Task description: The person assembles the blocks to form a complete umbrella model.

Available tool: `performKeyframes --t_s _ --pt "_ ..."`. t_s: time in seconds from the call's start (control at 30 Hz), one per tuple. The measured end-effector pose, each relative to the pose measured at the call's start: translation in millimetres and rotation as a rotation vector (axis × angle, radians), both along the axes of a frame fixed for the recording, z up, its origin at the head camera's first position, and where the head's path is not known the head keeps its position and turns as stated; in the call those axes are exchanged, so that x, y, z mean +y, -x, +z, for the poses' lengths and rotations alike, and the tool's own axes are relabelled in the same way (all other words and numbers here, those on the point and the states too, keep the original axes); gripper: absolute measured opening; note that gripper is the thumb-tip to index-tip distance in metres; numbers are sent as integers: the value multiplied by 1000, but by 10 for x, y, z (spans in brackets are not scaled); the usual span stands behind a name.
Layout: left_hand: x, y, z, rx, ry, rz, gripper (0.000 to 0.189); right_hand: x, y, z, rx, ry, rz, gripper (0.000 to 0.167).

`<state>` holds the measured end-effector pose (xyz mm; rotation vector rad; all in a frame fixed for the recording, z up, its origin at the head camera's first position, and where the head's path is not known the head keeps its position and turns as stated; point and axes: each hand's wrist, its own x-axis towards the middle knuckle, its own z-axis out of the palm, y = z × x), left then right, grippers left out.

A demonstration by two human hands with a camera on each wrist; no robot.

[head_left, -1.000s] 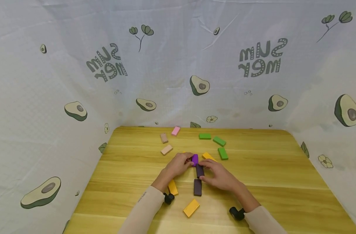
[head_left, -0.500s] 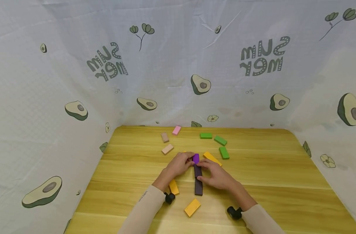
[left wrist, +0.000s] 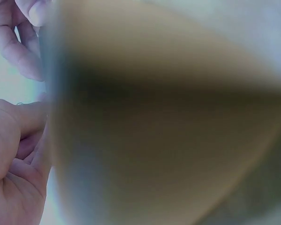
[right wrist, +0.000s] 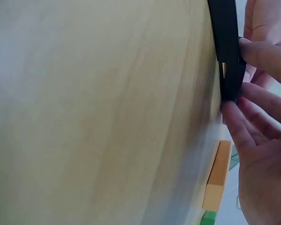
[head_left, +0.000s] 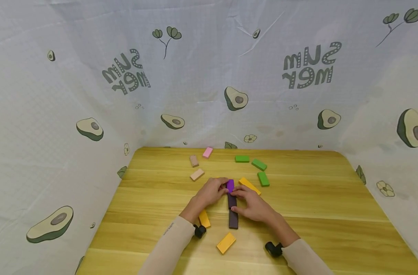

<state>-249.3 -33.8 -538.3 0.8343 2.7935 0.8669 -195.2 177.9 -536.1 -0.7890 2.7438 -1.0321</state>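
In the head view, a purple block (head_left: 230, 185) and two dark blocks, a middle one (head_left: 232, 201) and a near one (head_left: 233, 219), lie end to end in a row on the table. My left hand (head_left: 209, 193) pinches the purple block from its left side, index finger at the far end and thumb lower down. From the right, my right hand (head_left: 253, 203) holds the middle dark block, its thumb by the near end and fingers by the far end. The right wrist view shows this dark block (right wrist: 233, 80) between the fingertips. A blurred brown surface covers most of the left wrist view.
Yellow blocks lie around the row: one right (head_left: 250, 186), one by the left wrist (head_left: 204, 219), one in front (head_left: 226, 243). Farther back are green blocks (head_left: 259, 165), tan blocks (head_left: 197, 175) and a pink block (head_left: 208, 152). A patterned curtain (head_left: 202, 76) surrounds the wooden table (head_left: 312, 191).
The middle dark block has shifted slightly left, into line with the purple block and the near dark block; gaps have narrowed. My right hand moved with it. The last half second shows almost no motion.
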Motion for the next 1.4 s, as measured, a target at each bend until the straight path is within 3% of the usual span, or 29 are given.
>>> performKeyframes --t_s 0.63,0.93,1.1,1.4 --pt "23 -11 -5 9 6 0 41 22 17 0 17 -17 16 39" --pt "23 -36 -16 42 32 3 41 44 26 -14 27 -33 21 56" --pt "27 -63 -9 57 47 -5 42 55 26 -2 -22 -62 30 65" --pt "-28 -128 0 3 13 -26 50 54 43 -5 -47 -72 39 66"
